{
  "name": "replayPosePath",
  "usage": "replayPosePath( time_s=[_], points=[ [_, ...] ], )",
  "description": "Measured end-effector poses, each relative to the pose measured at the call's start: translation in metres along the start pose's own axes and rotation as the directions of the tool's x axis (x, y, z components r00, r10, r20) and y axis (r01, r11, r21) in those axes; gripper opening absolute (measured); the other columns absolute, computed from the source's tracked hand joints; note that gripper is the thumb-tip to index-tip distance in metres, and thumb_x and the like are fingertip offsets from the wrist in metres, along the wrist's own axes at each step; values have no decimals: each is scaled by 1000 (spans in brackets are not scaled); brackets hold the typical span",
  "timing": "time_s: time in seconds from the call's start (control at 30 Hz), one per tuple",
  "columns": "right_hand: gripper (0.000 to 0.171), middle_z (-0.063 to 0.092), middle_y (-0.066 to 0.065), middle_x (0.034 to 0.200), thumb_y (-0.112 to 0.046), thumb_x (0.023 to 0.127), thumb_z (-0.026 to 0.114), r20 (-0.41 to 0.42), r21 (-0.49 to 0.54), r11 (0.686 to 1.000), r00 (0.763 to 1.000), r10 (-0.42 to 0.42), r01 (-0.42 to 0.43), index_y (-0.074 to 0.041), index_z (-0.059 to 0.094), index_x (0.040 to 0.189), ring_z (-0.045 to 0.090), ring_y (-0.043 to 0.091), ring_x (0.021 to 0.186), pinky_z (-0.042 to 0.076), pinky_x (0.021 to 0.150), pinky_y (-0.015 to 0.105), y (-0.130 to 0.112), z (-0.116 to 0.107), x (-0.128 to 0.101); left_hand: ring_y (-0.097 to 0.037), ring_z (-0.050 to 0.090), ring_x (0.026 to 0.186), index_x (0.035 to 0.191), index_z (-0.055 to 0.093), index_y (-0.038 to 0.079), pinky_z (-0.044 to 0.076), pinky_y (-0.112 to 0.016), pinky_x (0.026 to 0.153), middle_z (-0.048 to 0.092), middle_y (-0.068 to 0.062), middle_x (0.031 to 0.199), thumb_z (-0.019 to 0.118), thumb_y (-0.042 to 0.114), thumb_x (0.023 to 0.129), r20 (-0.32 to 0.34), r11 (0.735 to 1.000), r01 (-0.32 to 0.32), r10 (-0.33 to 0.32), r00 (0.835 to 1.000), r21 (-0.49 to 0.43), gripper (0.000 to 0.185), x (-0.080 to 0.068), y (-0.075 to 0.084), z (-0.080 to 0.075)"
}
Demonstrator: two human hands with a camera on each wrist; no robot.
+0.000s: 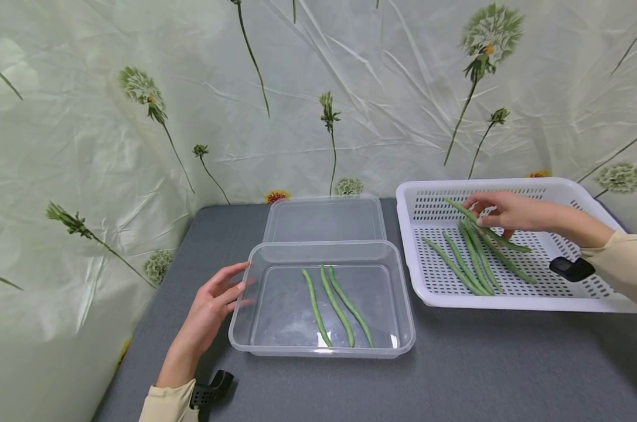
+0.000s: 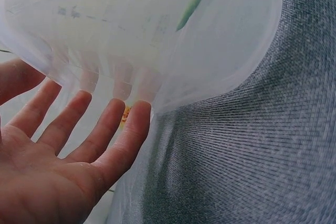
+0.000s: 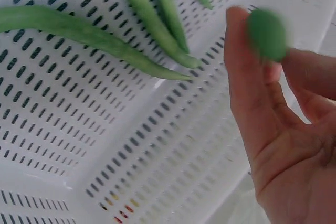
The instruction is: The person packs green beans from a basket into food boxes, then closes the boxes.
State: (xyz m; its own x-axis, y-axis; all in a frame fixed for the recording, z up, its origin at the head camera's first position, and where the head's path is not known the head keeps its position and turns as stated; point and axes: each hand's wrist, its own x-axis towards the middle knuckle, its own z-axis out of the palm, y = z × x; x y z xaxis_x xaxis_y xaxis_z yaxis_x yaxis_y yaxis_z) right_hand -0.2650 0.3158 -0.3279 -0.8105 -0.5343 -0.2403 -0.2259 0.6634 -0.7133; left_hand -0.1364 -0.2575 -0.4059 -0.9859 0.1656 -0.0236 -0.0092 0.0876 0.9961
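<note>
A clear plastic container [image 1: 323,247] sits mid-table with three green beans [image 1: 339,308] lying in it. My left hand [image 1: 237,288] rests open, its straight fingers against the container's left wall; the left wrist view shows those fingers [image 2: 105,124] touching the clear wall [image 2: 157,35]. To the right, a white perforated tray [image 1: 508,303] holds several green beans [image 1: 471,264]. Over it, my right hand [image 1: 484,215] pinches one green bean [image 1: 500,237] near its end. In the right wrist view that bean's tip [image 3: 266,34] shows blurred between thumb and finger [image 3: 247,77], above the tray [image 3: 79,129].
A clear lid [image 1: 323,220] lies flat behind the container. The grey table [image 1: 481,363] meets a flower-printed backdrop [image 1: 139,146] at the back and left. Black wrist mounts [image 1: 571,268] sit on both sleeves.
</note>
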Motion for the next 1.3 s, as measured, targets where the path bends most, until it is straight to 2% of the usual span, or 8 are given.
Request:
replayPosePath(
  time_s=[0.27, 0.47, 0.7, 0.97, 1.2, 1.3],
  points=[
    [37, 58, 17, 103, -1, 100, 55, 22, -2, 1000, 1000, -12, 12, 6, 44, 135, 63, 19, 74, 56, 54, 37, -14, 4, -7, -17, 54, 124, 145, 44, 5, 54, -41, 90, 38, -12, 151, 57, 20, 102, -1, 1000, 14, -14, 1000, 4, 48, 0, 2, 0],
    [38, 58, 19, 107, -3, 100, 57, -28, -10, 999, 999, -35, 35, 4, 45, 135, 63, 20, 72, 56, 56, 37, -25, 6, -11, -18, 54, 125, 144, 44, 4, 54, -41, 90, 38, -12, 151, 57, 19, 102, -6, 1000, 13, -13, 1000, -8, 47, 0, 2, 0],
    [39, 57, 17, 111, -3, 98, 59, -85, 14, 1000, 996, -11, 12, 2, 46, 135, 63, 22, 80, 57, 60, 37, -38, 17, -15, -18, 54, 125, 144, 44, 4, 54, -42, 90, 37, -14, 151, 56, 17, 102, 0, 1000, 2, -2, 1000, -7, 46, 0, 2, 0],
    [44, 58, 17, 115, -7, 98, 60, -166, -28, 1000, 986, -16, 12, 3, 44, 138, 64, 20, 81, 57, 62, 38, -52, 27, -20, -17, 53, 125, 145, 43, 4, 54, -41, 90, 37, -13, 151, 56, 18, 102, 6, 1000, -2, 2, 1000, 1, 46, 0, 1, 0],
    [43, 58, 19, 120, -10, 99, 62, -234, -27, 998, 970, -63, 58, 2, 47, 138, 66, 19, 81, 56, 59, 36, -67, 38, -25, -17, 54, 124, 144, 44, 4, 54, -41, 89, 37, -13, 151, 56, 18, 102, 0, 1000, 4, -4, 1000, -8, 46, 0, 0, 0],
    [43, 58, 18, 120, -10, 98, 61, -250, -22, 997, 965, -74, 71, 1, 48, 138, 64, 17, 76, 56, 58, 35, -73, 44, -26, -17, 54, 125, 145, 43, 4, 54, -41, 89, 36, -14, 151, 56, 17, 102, 1, 1000, 5, -5, 1000, -8, 47, 1, 0, 0]
  ],
)
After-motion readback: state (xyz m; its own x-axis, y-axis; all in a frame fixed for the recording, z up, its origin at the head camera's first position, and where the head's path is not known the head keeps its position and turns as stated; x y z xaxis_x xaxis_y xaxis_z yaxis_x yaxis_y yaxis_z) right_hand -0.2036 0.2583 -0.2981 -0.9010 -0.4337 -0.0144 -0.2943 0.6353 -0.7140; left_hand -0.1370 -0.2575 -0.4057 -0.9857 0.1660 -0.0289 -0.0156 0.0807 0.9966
